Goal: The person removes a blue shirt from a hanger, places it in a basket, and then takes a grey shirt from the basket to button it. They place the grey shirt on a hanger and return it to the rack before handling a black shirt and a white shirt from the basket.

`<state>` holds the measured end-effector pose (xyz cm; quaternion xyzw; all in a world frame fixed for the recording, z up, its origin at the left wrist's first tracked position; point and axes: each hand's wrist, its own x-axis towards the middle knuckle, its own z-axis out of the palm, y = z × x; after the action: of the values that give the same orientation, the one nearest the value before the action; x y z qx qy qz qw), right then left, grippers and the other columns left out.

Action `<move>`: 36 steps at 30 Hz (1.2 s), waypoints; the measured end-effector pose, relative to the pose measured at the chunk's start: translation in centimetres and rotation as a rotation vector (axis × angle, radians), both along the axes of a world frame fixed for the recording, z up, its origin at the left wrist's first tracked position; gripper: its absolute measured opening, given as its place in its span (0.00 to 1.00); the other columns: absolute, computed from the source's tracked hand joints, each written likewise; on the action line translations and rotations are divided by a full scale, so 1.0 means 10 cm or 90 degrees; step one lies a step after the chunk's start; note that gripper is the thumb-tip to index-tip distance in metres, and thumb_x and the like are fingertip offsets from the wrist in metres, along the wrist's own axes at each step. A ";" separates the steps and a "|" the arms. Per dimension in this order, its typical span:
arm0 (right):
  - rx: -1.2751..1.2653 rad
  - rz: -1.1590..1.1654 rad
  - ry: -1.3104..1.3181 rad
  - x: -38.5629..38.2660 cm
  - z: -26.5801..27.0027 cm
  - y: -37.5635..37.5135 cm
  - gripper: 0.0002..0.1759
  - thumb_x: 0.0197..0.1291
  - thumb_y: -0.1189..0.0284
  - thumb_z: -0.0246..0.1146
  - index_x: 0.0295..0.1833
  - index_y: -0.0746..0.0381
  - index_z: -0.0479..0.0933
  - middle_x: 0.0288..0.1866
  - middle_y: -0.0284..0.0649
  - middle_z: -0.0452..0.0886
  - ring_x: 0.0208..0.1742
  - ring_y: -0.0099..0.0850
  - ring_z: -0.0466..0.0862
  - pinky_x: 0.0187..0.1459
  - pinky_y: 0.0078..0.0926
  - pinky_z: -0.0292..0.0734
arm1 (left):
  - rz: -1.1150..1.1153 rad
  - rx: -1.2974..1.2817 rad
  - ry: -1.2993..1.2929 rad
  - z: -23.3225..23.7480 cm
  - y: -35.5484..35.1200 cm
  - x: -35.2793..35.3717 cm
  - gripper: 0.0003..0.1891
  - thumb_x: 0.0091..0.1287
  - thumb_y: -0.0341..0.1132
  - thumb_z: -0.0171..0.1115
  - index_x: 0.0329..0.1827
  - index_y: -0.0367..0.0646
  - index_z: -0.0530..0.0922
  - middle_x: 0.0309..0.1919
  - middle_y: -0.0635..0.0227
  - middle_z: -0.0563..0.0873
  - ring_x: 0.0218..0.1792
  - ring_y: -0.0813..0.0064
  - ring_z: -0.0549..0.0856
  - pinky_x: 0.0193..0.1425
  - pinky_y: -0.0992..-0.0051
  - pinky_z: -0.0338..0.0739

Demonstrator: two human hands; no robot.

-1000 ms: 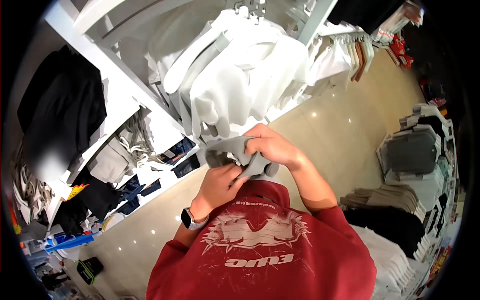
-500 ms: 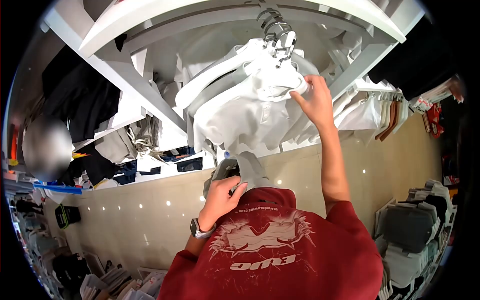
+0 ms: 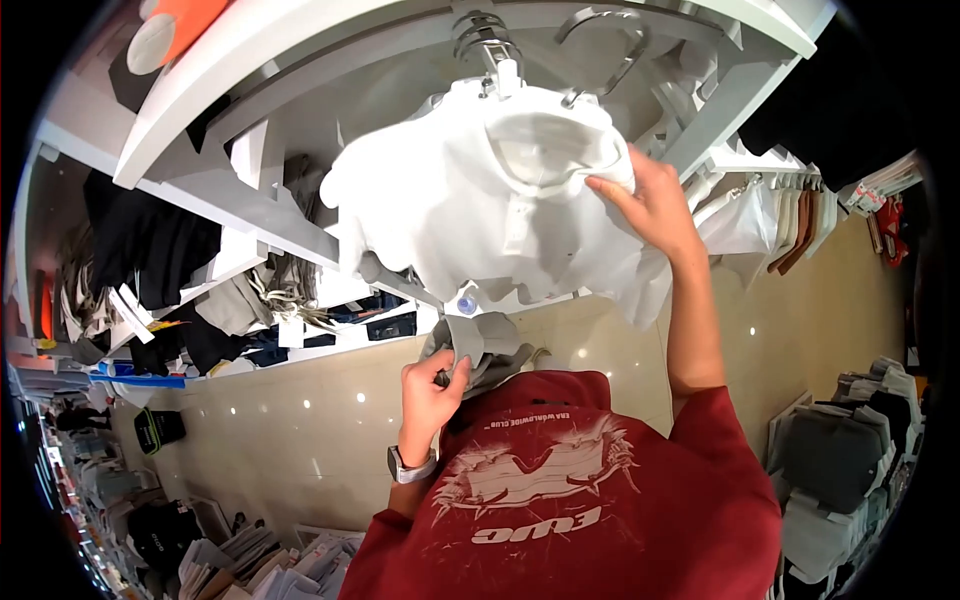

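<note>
Under the hooks, the white shirt, seemingly light, soft and best taken by its collar, is being pinched narrowly there by the right hand, while grey cloth is being pinched by the left hand

I read the hanging shirt as plain white, bunched garment solid grey. Worn top: dark red, pale graphic and lettering. Bag is 2 colours, black and green. Floor beige. Shelf frame white. Clothes at left look black; my view there's poor.
</note>
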<state>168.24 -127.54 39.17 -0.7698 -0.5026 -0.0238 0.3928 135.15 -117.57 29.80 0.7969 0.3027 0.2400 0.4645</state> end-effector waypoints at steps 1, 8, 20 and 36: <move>0.068 0.026 0.055 -0.04 0.11 -0.04 0.18 0.58 0.62 0.67 0.43 0.66 0.77 0.22 0.45 0.78 0.20 0.39 0.76 0.27 0.30 0.72 | -0.007 -0.003 0.003 0.01 -0.02 0.03 0.12 0.58 0.27 0.66 0.22 0.35 0.72 0.13 0.67 0.66 0.15 0.82 0.60 0.17 0.78 0.56; -0.034 0.056 0.210 -0.02 0.01 -0.95 0.19 0.58 0.68 0.67 0.52 0.67 0.77 0.38 0.41 0.85 0.38 0.23 0.80 0.42 0.25 0.75 | -0.008 -0.046 -0.014 -0.04 0.08 0.22 0.15 0.62 0.27 0.64 0.21 0.38 0.67 0.16 0.80 0.66 0.21 0.91 0.60 0.21 0.84 0.52; -0.200 -0.293 0.463 -0.29 -0.26 -2.76 0.17 0.58 0.72 0.66 0.51 0.69 0.77 0.37 0.37 0.84 0.39 0.22 0.78 0.44 0.25 0.75 | -0.075 -0.016 -0.027 0.02 -0.02 0.76 0.14 0.57 0.29 0.66 0.22 0.36 0.68 0.13 0.67 0.64 0.17 0.82 0.59 0.19 0.78 0.58; -0.107 -0.277 0.153 0.18 -0.36 -1.96 0.18 0.60 0.63 0.65 0.47 0.68 0.77 0.32 0.50 0.82 0.32 0.39 0.81 0.39 0.33 0.74 | -0.164 0.029 0.015 0.00 -0.37 0.84 0.12 0.58 0.31 0.67 0.24 0.37 0.71 0.13 0.62 0.71 0.12 0.69 0.67 0.18 0.74 0.63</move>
<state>170.08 -147.11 35.56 -0.8870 -0.2749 0.0257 0.3701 143.53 -121.28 29.82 0.8422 0.1978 0.1757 0.4698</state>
